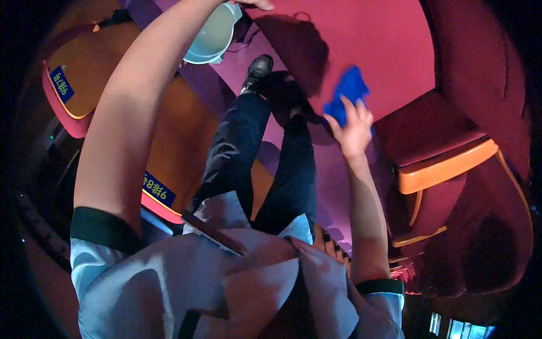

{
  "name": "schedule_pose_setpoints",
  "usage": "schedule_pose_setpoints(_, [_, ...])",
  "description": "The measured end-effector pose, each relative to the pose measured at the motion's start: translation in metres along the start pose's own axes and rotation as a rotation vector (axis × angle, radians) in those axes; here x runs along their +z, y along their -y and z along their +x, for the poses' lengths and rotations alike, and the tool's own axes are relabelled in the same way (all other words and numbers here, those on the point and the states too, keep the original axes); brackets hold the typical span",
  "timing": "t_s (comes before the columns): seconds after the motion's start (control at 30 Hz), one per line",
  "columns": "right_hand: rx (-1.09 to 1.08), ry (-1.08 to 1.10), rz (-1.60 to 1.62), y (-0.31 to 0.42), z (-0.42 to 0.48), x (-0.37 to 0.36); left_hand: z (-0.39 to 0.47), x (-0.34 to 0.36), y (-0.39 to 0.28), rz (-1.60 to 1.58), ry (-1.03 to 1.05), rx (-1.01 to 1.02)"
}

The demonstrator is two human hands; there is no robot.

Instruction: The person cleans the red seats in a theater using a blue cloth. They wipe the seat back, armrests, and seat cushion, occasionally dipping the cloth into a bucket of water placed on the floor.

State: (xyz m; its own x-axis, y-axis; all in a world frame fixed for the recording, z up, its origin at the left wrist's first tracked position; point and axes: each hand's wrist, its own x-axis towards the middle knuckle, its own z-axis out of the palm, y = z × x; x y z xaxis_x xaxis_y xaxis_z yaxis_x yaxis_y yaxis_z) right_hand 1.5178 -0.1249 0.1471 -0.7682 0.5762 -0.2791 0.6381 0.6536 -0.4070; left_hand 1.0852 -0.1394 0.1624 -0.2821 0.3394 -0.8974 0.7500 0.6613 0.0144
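My right hand (356,127) holds a bunched blue cloth (348,91), slightly blurred, over the lit magenta floor. The cloth hangs out past my fingertips. My left arm reaches far forward, and only some fingers of my left hand (257,4) show at the top edge. What that hand does is cut off by the frame. Just beside and below it is a pale plastic bucket (217,34), partly covered by my left forearm. Whether the bucket holds liquid is hard to tell.
Brown wooden seat backs (186,114) with blue number plates (159,189) line my left side. On my right stands a dark red upholstered theatre seat (427,131) with a wooden armrest (449,167). My black shoe (259,70) is on the purple floor strip (271,148) between them.
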Motion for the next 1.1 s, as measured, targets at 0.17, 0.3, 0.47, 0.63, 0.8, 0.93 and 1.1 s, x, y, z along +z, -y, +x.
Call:
schedule_pose_setpoints(0.17, [0.024,-0.045,-0.011,-0.016,-0.027,0.020,0.022,0.015,-0.003,0.018,-0.093,-0.059])
schedule_pose_setpoints(0.3, [-0.311,-0.041,-0.041,0.046,0.039,0.038,0.039,0.027,0.007,0.010,-0.140,0.080])
schedule_pose_setpoints(0.47, [-0.660,-0.152,-0.134,0.171,0.163,0.100,0.046,0.026,0.006,-0.043,-0.113,0.191])
schedule_pose_setpoints(0.63, [-0.714,-0.051,-0.286,0.170,0.153,0.107,0.027,0.021,-0.006,-0.107,-0.161,-0.050])
schedule_pose_setpoints(0.8, [-0.598,0.311,-0.282,0.050,-0.009,0.077,0.040,0.032,0.016,-0.215,-0.176,0.185])
schedule_pose_setpoints(0.93, [-0.590,0.302,-0.234,0.003,-0.047,0.032,0.033,0.030,0.008,-0.239,-0.196,0.057])
schedule_pose_setpoints(1.1, [-0.813,0.149,-0.130,0.057,0.057,0.035,0.037,0.031,0.001,-0.272,-0.199,-0.044])
